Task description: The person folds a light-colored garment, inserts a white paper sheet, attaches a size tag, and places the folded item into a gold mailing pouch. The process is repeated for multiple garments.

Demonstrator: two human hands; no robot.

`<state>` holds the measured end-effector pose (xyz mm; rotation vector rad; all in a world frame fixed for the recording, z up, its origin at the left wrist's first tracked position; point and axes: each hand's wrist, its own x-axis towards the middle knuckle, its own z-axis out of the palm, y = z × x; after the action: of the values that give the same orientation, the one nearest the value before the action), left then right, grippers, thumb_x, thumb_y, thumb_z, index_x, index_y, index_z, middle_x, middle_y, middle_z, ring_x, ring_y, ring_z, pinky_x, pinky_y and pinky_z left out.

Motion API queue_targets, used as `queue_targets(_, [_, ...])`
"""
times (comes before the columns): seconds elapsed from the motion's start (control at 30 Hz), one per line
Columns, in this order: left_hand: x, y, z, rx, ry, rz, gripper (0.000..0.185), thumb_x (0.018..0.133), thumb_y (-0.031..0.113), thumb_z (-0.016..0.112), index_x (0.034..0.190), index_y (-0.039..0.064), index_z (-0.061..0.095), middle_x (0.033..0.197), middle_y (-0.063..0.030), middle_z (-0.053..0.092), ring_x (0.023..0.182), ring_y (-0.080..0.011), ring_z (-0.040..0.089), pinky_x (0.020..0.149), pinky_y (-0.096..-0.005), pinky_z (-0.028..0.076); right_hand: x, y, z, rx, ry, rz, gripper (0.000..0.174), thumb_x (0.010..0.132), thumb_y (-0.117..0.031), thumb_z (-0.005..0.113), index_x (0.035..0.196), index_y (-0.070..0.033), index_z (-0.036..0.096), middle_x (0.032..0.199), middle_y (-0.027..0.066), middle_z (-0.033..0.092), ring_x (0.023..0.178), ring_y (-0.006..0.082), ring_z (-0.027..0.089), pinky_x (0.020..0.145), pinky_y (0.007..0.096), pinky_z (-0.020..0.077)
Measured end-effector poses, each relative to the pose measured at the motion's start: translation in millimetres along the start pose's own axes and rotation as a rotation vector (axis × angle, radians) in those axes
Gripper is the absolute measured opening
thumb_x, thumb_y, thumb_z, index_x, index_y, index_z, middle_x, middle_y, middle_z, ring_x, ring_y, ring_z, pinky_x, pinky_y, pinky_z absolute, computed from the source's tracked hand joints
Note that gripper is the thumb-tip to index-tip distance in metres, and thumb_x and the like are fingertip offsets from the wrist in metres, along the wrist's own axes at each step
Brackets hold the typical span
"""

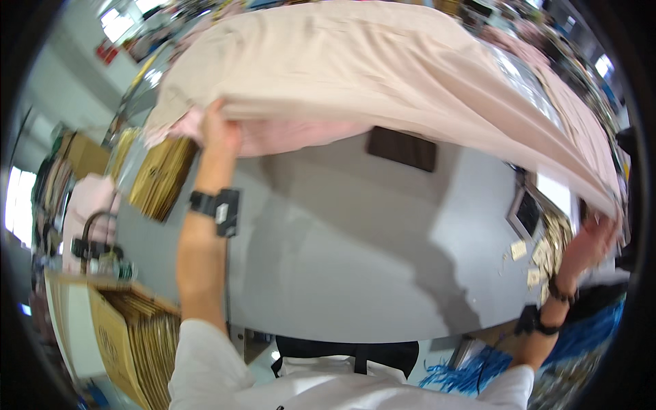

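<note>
A large sheet of pale pink cloth, perhaps a garment, (328, 66) is stretched across the far side of the grey table (328, 246). My left hand (220, 128) grips its near edge at the left. At the far right, my right hand (589, 246) is blurred by the cloth's other end; its fingers seem to pinch the edge there. Between the hands the cloth's near edge looks lifted and blurred. A deeper pink fabric (297, 137) shows beneath it. Partly under the edge lies a dark flat rectangular object (402, 148), like a phone.
Brown paper-like packets (161, 179) are stacked on the table's left side. A carton (118, 338) of similar packets stands at lower left. On the right lie a dark-screened device (525, 212) and cream tags (553, 241). Blue strips (471, 369) hang below, at lower right.
</note>
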<state>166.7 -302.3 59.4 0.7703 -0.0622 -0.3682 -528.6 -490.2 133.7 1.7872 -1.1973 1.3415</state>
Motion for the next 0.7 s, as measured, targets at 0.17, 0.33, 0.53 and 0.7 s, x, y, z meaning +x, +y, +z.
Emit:
queue_targets(0.17, [-10, -11, 10, -0.050, 0.049, -0.060, 0.041, 0.096, 0.003, 0.067, 0.136, -0.003, 0.056, 0.133, -0.0144, 0.063, 0.118, -0.0278, 0.064, 0.097, -0.0404, 0.057, 7, 60, -22, 0.711, 0.136, 0.497, 0.039, 0.111, -0.020, 0.056, 0.142, 0.004, 0.058, 0.139, 0.0185, 0.064, 0.123, 0.0257, 0.065, 0.110, 0.0365, 0.0521])
queue_targets(0.33, [7, 9, -1, -0.009, 0.119, -0.007, 0.039, 0.099, 0.003, 0.064, 0.137, -0.002, 0.056, 0.135, -0.0145, 0.063, 0.119, -0.0289, 0.066, 0.100, -0.0405, 0.058, 2, 137, -10, 0.714, 0.030, 0.717, 0.044, 0.112, -0.025, 0.055, 0.142, 0.005, 0.058, 0.140, 0.0181, 0.063, 0.125, 0.0261, 0.064, 0.113, 0.0368, 0.0507])
queue_targets(0.53, [58, 94, -62, -0.078, 0.091, 0.070, 0.047, 0.100, 0.003, 0.061, 0.145, -0.005, 0.049, 0.143, -0.0205, 0.060, 0.129, -0.0336, 0.062, 0.108, -0.0480, 0.054, -17, 238, 18, 0.796, -0.102, 0.866, 0.043, 0.112, -0.025, 0.055, 0.141, 0.006, 0.058, 0.139, 0.0190, 0.064, 0.124, 0.0269, 0.064, 0.109, 0.0346, 0.0536])
queue_targets(0.7, [61, 159, -141, 0.143, 0.415, 0.167, 0.053, 0.096, 0.005, 0.069, 0.143, -0.007, 0.049, 0.137, -0.0227, 0.063, 0.117, -0.0376, 0.068, 0.102, -0.0528, 0.058, -36, 279, 41, 0.878, -0.161, 0.944, 0.040, 0.110, -0.024, 0.053, 0.131, 0.009, 0.062, 0.130, 0.0167, 0.067, 0.116, 0.0272, 0.067, 0.110, 0.0372, 0.0536])
